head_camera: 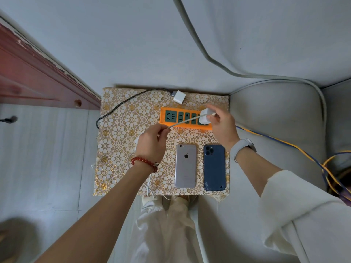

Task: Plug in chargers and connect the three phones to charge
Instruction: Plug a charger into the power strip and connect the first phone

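Both pinch — left fingers (163, 130) cable (182, 122), right fingers (210, 115) charger (204, 117).

An orange power strip (185, 120) with dark green sockets lies on the worktop's gold-and-white floral cloth (121, 130), near a silver phone (185, 166), a dark blue phone (214, 168) and white chargers (206, 116).
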